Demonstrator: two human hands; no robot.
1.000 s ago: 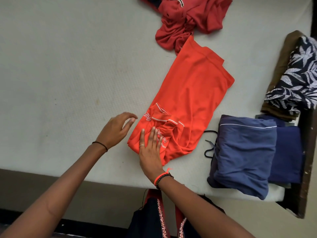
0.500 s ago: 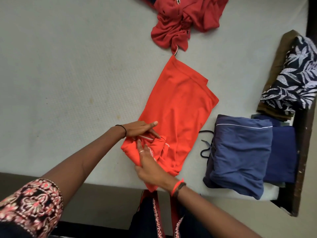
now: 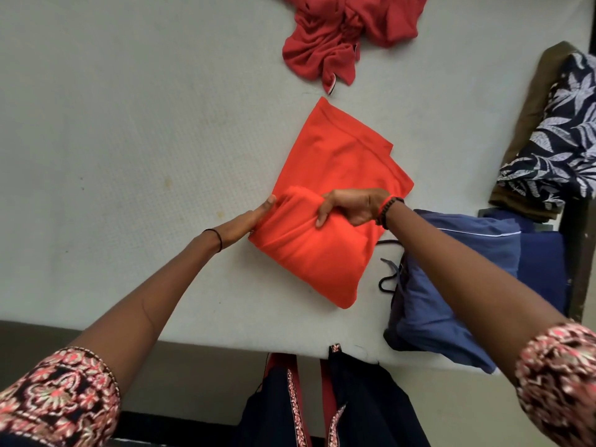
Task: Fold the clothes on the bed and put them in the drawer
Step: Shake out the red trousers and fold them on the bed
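Note:
An orange shirt [image 3: 335, 175] lies on the pale mattress [image 3: 129, 140], its near end doubled over toward the far hem. My right hand [image 3: 351, 209] grips the folded-over edge with curled fingers. At the left side of the fold, my left hand [image 3: 254, 221] holds the cloth, thumb on top and fingers hidden beneath. A crumpled dark red garment [image 3: 342, 37] sits unfolded at the far edge of the view.
Folded blue garments [image 3: 458, 285] are stacked at the mattress's right near corner, a dark drawstring trailing out. A leaf-print cloth [image 3: 561, 140] over a brown one lies at the far right by the dark bed frame [image 3: 577, 259]. The mattress edge runs along the bottom.
Both hands took hold of the shirt's near end with the printed collar and carried it up over the body, so the shirt is now about half as long.

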